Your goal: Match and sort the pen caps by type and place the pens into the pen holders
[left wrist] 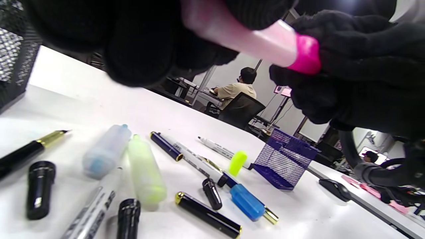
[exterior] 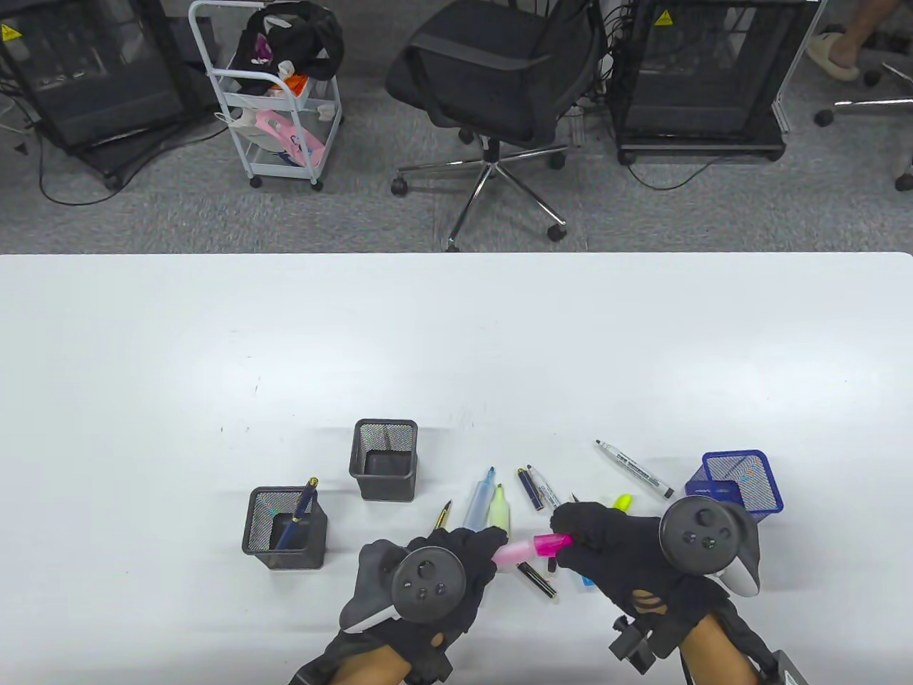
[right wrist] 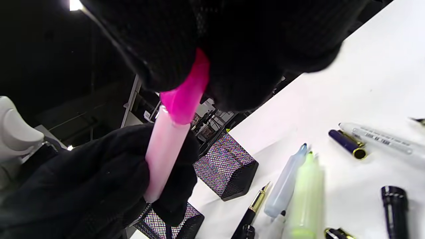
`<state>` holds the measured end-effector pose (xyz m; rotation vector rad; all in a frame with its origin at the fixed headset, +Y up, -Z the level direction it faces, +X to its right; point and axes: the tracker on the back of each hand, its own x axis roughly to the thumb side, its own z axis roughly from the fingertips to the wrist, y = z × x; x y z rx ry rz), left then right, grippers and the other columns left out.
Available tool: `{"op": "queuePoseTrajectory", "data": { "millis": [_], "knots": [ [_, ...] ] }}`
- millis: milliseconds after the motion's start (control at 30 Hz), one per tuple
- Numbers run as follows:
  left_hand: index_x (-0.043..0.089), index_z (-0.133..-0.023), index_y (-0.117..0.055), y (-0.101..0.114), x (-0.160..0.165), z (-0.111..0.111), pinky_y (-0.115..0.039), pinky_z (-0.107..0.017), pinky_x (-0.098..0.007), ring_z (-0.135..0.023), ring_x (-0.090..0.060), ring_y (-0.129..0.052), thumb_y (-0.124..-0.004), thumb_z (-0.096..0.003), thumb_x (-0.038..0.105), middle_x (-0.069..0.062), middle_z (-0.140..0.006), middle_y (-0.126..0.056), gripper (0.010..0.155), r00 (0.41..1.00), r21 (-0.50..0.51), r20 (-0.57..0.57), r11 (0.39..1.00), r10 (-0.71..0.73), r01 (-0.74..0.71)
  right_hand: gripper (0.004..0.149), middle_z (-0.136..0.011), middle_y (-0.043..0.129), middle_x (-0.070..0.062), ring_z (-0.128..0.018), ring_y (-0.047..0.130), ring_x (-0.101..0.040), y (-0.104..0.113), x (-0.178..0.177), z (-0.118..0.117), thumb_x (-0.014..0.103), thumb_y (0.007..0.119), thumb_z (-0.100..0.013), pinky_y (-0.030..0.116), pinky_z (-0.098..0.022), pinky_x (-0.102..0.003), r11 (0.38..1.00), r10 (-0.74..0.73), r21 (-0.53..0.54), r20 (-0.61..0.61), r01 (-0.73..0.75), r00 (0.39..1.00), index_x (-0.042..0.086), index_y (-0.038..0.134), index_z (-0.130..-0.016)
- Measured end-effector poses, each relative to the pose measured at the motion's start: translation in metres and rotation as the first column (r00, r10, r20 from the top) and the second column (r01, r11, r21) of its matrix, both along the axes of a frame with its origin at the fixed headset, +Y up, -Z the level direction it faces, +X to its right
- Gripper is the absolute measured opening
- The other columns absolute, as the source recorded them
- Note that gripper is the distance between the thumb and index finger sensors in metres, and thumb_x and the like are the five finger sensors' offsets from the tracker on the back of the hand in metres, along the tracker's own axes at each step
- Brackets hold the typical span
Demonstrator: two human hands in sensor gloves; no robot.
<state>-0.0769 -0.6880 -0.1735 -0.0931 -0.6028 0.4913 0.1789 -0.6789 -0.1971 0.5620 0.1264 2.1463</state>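
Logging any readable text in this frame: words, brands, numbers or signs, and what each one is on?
No text can be read in any view.
White marker: dark print along the barrel, too small to read.
A second printed marker: lettering blurred.
Yellow triangular warning stickers on the black cabinets: a sign only, symbol too small to make out.
Pink highlighter, pen holders: no print visible.

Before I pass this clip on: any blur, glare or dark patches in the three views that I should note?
Table view: sharp and evenly lit, soft glare patches on the white table, edges slightly bowed. Left wrist view: the left hand and pink highlighter close to the lens are blurred, loose pens behind fairly clear. Right wrist view: the right hand fills the top as a dark, featureless mass; the yellow highlighter is soft.
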Motion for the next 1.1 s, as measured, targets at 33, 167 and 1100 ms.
{"op": "queuePoseTrajectory", "data": {
  "millis": [33, 167, 1100],
  "knots": [
    [0.014, -0.098, -0.076, -0.001, -0.001, 0.0, -0.078, -0.048, -0.066, -0.05, -0.033, -0.099, -0.061, -0.0472, 0.031, -0.018, -0.077, -0.095, 0.056, 1.0, -0.007, -0.014, 1.0, 0.011, -0.011, 0.051, -0.074, 0.099, -0.017, -0.045, 0.109, -0.024, -0.001, -0.001, 0.001, 0.029, 0.093, -0.039, 0.094, -0.033, -0.033, 1.0, -0.003, -0.02, 0.012, 0.003, 1.0, 0.014, 0.08, -0.086],
    [0.012, -0.094, -0.078, -0.001, -0.004, -0.003, -0.078, -0.045, -0.067, -0.044, -0.033, -0.096, -0.057, -0.0451, 0.031, -0.018, -0.071, -0.095, 0.056, 0.997, -0.051, -0.032, 0.996, 0.073, -0.075, 0.049, -0.065, 0.101, -0.02, -0.036, 0.109, -0.024, -0.001, -0.005, 0.001, 0.027, 0.093, -0.036, 0.095, -0.027, -0.032, 0.995, -0.093, -0.035, 0.014, 0.094, 0.996, 0.011, 0.085, -0.081],
    [0.01, -0.099, -0.073, -0.003, -0.02, -0.009, -0.075, -0.05, -0.068, -0.056, -0.037, -0.099, -0.068, -0.0502, 0.037, -0.02, -0.082, -0.093, 0.056, 0.989, -0.011, -0.15, 1.0, -0.003, 0.001, 0.056, -0.066, 0.101, -0.018, -0.037, 0.108, -0.023, 0.062, 0.039, 0.007, 0.035, 0.096, -0.039, 0.093, -0.028, -0.033, 0.94, -0.007, 0.321, 0.347, -0.111, 0.938, 0.01, 0.078, -0.085]
  ]
}}
